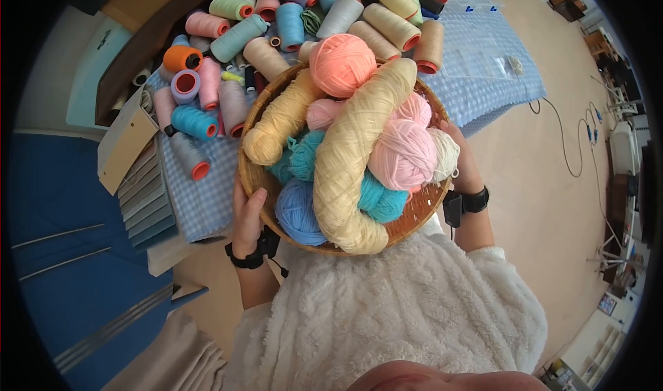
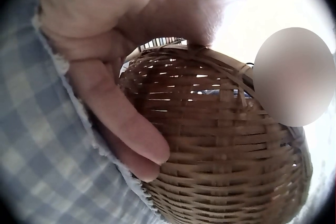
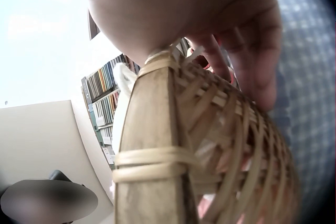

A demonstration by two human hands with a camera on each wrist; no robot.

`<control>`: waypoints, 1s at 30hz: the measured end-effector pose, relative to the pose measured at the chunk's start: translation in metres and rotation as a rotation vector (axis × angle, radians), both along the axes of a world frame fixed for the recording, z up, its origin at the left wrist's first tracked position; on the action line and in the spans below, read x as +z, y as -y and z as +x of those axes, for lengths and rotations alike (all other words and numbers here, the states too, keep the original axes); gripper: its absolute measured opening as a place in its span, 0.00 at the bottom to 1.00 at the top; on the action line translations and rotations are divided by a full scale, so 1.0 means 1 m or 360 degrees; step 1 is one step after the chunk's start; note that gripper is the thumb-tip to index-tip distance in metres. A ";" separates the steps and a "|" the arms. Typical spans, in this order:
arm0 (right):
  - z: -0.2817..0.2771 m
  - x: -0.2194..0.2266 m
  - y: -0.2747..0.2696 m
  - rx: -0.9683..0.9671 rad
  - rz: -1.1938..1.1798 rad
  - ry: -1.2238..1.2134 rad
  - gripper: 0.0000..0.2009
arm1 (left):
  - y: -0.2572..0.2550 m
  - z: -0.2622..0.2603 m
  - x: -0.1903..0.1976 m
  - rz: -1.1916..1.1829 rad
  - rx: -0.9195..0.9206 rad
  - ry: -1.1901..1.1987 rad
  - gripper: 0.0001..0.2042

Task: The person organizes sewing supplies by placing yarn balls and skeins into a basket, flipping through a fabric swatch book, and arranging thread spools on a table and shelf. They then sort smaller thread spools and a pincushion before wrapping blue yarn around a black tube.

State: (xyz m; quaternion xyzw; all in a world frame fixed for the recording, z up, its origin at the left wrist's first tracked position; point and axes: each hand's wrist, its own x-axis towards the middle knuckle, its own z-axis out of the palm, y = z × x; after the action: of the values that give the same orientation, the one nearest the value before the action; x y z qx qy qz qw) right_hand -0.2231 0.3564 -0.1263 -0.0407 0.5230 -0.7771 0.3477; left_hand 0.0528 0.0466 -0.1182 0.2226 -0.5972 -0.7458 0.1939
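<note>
Both hands hold a round woven basket (image 1: pixel 250 177) (image 2: pixel 226 145) (image 3: pixel 152 113) by opposite sides. My left hand (image 1: pixel 246 215) (image 2: pixel 115 66) grips the left side, its thumb at the rim and its fingers against the outer weave. My right hand (image 1: pixel 464 157) (image 3: pixel 210 19) grips the right rim, fingers curving round the outside. In the basket lie a long cream yarn skein (image 1: pixel 356 149), a coral ball (image 1: pixel 342 65), a yellow skein (image 1: pixel 283 118), pink balls (image 1: pixel 403 155), a white ball (image 1: pixel 444 155), teal yarn (image 1: pixel 307 156) and a blue ball (image 1: pixel 298 211).
Behind the basket, many thread cones (image 1: pixel 290 26) cover the table with its blue checked cloth (image 1: pixel 483 52). Fabric swatches (image 1: pixel 146 191) hang at the left edge, near a blue surface (image 1: pixel 83 253). A clear plastic case (image 1: pixel 473 59) lies at the right. Cables (image 1: pixel 583 149) trail on the floor.
</note>
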 end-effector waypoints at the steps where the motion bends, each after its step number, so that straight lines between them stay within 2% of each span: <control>1: -0.001 -0.002 -0.001 -0.0008 -0.0032 0.0037 0.16 | 0.000 -0.001 0.000 -0.0007 -0.0003 -0.0003 0.37; 3: 0.000 -0.006 -0.002 -0.0035 -0.0055 0.0039 0.17 | 0.000 -0.002 -0.002 -0.0037 0.0003 -0.0026 0.38; 5: 0.006 0.008 0.004 -0.0055 -0.0036 -0.0027 0.17 | 0.000 -0.002 -0.001 -0.0067 0.0006 -0.0016 0.38; 6: -0.002 -0.006 -0.003 -0.0041 0.0005 -0.0040 0.18 | -0.001 -0.002 0.000 -0.0076 -0.0003 0.0002 0.39; 10: -0.005 -0.017 -0.012 -0.0031 -0.0151 0.0289 0.19 | -0.001 -0.004 0.003 -0.0092 -0.0070 -0.0042 0.40; 11: 0.002 0.000 -0.004 0.0025 -0.0162 0.0196 0.20 | -0.002 -0.006 0.006 -0.0120 -0.0074 -0.0077 0.40; 16: -0.014 -0.023 -0.017 -0.0002 -0.0043 0.0115 0.20 | 0.000 -0.008 0.016 -0.0194 -0.0118 0.0016 0.38; 21: -0.011 -0.020 -0.025 -0.0056 0.0349 -0.0103 0.22 | 0.000 -0.011 0.017 -0.0237 -0.0134 -0.0020 0.36; 22: -0.013 -0.020 -0.025 -0.0021 0.0359 -0.0150 0.23 | 0.001 -0.010 0.018 -0.0238 -0.0148 -0.0006 0.36; 26: -0.015 -0.021 -0.025 -0.0129 0.0283 0.0053 0.23 | 0.001 -0.011 0.016 -0.0287 -0.0147 -0.0016 0.36; 30: -0.017 -0.027 -0.029 -0.0102 0.0244 0.0016 0.22 | 0.000 -0.012 0.018 -0.0319 -0.0149 -0.0031 0.37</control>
State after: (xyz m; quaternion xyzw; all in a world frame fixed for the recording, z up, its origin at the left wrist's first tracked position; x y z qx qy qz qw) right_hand -0.2406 0.3859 -0.1529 0.0068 0.5802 -0.7457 0.3275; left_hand 0.0410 0.0465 -0.0997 0.1667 -0.6765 -0.6928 0.1861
